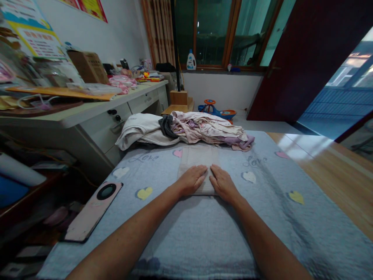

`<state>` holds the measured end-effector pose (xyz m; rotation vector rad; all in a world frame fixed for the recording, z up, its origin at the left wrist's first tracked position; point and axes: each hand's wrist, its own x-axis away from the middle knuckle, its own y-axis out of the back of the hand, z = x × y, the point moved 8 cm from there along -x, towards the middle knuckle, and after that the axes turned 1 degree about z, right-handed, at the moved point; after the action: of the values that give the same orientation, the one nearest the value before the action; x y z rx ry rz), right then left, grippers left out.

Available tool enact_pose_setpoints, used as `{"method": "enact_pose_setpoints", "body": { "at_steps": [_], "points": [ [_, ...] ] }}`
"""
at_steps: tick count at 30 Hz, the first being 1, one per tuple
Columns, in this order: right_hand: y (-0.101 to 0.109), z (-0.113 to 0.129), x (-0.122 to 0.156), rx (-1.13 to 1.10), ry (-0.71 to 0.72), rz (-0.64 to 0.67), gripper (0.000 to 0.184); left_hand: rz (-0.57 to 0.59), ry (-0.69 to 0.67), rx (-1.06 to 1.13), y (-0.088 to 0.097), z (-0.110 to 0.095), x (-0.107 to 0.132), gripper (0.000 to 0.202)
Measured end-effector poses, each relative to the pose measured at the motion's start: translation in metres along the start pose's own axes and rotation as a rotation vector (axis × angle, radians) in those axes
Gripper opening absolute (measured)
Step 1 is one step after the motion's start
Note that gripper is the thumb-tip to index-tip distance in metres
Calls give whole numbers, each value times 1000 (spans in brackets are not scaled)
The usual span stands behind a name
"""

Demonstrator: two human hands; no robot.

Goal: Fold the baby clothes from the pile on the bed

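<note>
A pale, finely ribbed cloth, folded into a flat rectangle, lies on the blue bedspread. My left hand rests flat on its left side, fingers stretched toward the middle. On the right side of the cloth my right hand lies flat too, the fingertips of both hands close together but apart. Neither hand grips anything. Beyond the cloth is a heap of crumpled patterned clothes, with a white garment at its left end.
A phone in a pink case lies on the bedspread's left edge. To the left stands a cluttered desk with a cardboard box. A toy ride-on car is on the floor by the window wall. At right is a dark door.
</note>
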<state>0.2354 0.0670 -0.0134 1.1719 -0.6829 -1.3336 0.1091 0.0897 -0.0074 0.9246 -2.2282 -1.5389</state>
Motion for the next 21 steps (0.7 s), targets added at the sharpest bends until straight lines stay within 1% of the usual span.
{"method": "enact_pose_setpoints", "body": {
  "at_steps": [4,8,11,14,17,21],
  "points": [
    [0,3,1,51,-11,77,51,62,68,-125,8,20,16,54],
    [2,13,-1,157,1,65,50,117,99,-168,8,35,24,62],
    [-2,21,-3,158,78,60,50,126,90,-179,4,38,25,64],
    [-10,18,-4,93,144,99,50,126,90,-179,3,36,24,64],
    [-13,13,-3,25,181,111,52,122,98,-171,4,35,25,63],
    [-12,11,1,7,204,104,55,119,111,-163,6,37,25,61]
  ]
}}
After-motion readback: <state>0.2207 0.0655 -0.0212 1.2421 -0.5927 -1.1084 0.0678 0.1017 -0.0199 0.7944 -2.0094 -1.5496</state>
